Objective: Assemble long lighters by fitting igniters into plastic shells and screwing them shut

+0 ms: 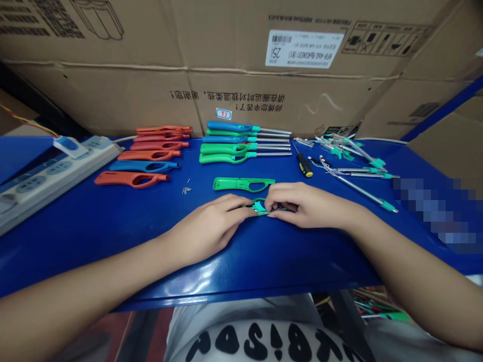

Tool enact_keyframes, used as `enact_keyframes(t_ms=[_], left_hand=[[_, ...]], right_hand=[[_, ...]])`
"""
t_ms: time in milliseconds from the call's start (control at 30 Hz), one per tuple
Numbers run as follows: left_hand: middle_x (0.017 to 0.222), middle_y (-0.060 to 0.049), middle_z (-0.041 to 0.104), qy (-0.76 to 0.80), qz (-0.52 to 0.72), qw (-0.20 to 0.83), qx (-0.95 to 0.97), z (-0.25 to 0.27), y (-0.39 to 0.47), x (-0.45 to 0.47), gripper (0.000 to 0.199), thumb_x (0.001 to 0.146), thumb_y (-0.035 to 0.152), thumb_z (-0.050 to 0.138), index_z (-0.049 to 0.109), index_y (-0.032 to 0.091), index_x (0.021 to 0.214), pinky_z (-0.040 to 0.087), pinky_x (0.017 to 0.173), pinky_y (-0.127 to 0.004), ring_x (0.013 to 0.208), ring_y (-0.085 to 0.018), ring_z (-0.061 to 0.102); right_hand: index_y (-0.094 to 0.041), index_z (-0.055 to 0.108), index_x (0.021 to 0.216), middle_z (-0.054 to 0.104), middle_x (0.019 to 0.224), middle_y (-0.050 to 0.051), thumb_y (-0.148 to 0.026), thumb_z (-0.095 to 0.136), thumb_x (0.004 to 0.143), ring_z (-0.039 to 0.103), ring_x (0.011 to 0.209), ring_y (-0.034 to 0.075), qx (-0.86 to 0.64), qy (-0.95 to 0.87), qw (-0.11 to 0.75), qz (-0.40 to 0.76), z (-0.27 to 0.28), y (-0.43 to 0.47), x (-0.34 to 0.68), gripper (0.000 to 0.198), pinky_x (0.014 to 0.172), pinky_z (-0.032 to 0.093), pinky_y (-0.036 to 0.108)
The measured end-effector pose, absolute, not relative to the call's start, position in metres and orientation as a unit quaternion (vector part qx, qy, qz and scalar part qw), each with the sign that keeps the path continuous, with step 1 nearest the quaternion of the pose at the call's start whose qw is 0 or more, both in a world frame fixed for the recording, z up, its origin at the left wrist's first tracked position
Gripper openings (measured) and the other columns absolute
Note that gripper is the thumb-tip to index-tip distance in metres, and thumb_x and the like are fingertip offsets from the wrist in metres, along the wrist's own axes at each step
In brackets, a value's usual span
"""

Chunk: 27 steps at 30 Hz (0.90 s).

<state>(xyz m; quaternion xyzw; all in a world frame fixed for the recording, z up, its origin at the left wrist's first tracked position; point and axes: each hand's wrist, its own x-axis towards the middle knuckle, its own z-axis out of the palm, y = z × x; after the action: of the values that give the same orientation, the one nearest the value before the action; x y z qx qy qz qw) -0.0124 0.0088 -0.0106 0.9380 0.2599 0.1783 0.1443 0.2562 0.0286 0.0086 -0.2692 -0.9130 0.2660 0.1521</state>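
Note:
Low over the front middle of the table, both hands meet at a green lighter half-shell (259, 213) with a teal piece and thin metal parts in it. My left hand (211, 221) is closed, its fingertips gripping the shell's left end. At the right end, my right hand (307, 203) pinches at the inner parts; its fingers hide much of them. Just behind lies another green half-shell (230, 184), its hollow side up, close to my right knuckles. Small screws (186, 190) are scattered left of it.
Orange and blue handle shells (130, 178) are stacked at the left, near a white power strip (45, 176). Assembled lighters (222, 149) lie at the back middle. To the right are a screwdriver (304, 165) and metal tube assemblies (362, 188). A cardboard box (234, 50) walls off the back.

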Motion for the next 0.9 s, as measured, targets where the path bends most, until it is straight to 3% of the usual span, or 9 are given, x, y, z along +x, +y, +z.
enact_keyframes(t_ms=[300, 533, 900], left_hand=[[0.130, -0.010, 0.065, 0.254, 0.185, 0.143, 0.939, -0.0105, 0.0099, -0.0116, 0.035, 0.101, 0.010, 0.046, 0.064, 0.021, 0.128, 0.054, 0.103, -0.041, 0.122, -0.024, 0.061], [0.128, -0.009, 0.066, 0.253, 0.188, 0.150, 0.937, -0.0090, 0.0098, -0.0112, 0.031, 0.102, 0.012, 0.046, 0.065, 0.020, 0.125, 0.053, 0.104, -0.040, 0.120, -0.023, 0.062], [0.128, -0.009, 0.065, 0.253, 0.186, 0.156, 0.936, -0.0091, 0.0107, -0.0115, 0.033, 0.103, 0.013, 0.044, 0.064, 0.021, 0.128, 0.052, 0.103, -0.039, 0.119, -0.022, 0.061]], right_hand=[[-0.018, 0.064, 0.094, 0.062, 0.086, 0.001, -0.016, 0.064, 0.091, 0.048, 0.066, 0.011, -0.313, -0.896, 0.159, 0.272, 0.0083, 0.0269, 0.2547, 0.004, 0.061, 0.038, 0.024], [-0.018, 0.064, 0.087, 0.060, 0.077, 0.000, -0.018, 0.063, 0.092, 0.048, 0.064, 0.012, -0.345, -0.887, 0.158, 0.265, 0.0087, 0.0283, 0.2520, 0.005, 0.061, 0.038, 0.024], [-0.017, 0.064, 0.088, 0.062, 0.082, 0.001, -0.010, 0.061, 0.089, 0.047, 0.064, 0.010, -0.322, -0.900, 0.162, 0.245, 0.0060, 0.0289, 0.2539, 0.008, 0.059, 0.037, 0.023]])
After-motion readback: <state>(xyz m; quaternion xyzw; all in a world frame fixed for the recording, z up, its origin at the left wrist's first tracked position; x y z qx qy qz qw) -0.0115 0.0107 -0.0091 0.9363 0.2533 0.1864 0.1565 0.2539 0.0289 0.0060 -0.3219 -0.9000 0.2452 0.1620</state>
